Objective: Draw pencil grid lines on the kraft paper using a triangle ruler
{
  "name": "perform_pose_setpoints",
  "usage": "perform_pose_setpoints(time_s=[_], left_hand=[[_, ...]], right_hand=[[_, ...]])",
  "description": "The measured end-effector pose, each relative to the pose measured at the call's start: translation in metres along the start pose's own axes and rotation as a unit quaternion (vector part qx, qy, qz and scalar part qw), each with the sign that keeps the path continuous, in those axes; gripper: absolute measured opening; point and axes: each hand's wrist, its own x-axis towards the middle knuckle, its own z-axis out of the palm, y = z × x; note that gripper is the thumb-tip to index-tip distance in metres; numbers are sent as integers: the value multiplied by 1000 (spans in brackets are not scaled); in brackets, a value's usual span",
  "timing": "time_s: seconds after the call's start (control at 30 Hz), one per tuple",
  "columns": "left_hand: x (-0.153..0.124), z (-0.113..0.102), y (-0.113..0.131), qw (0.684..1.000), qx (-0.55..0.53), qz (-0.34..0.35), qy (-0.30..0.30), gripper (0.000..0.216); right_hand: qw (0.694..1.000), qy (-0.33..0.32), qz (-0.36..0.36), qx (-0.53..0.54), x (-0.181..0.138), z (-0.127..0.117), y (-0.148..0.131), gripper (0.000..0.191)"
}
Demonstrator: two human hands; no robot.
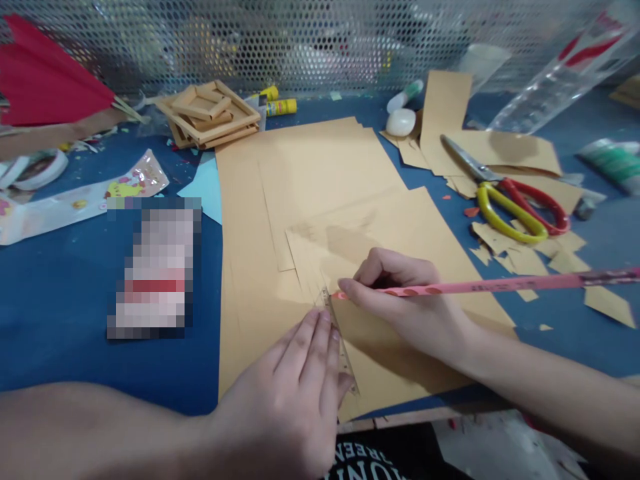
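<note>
My left hand [300, 380] holds a clear ruler [345, 360] down on the brown paper sheets [280, 160], its fingers stretched out together and the thumb by the ruler's near end. Part of the ruler is hidden under the fingers. In my right hand [410, 307] is a long pink pencil [465, 287], pinched near its point. The pencil tip meets the paper at the ruler's far end. A smaller piece of brown paper [305, 257] lies beneath the ruler, on top of the larger sheets.
Scissors [520, 210] with red and yellow handles lie on brown scraps [510, 253] at the right. Stacked frames [215, 117] and yellow glue sticks [281, 107] are behind the sheets. A blurred-out rectangular object [155, 273] lies left. A perforated metal panel [320, 47] closes the back.
</note>
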Motion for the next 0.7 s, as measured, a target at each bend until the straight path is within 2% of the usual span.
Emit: perform_pose_setpoints(time_s=[0.53, 0.7], left_hand=[[3, -2, 2, 1000, -8, 5, -14, 29], [1, -3, 2, 1000, -9, 11, -26, 30]], right_hand=[[1000, 3, -3, 0, 0, 0, 0, 28], [1000, -21, 9, 18, -1, -2, 0, 29]])
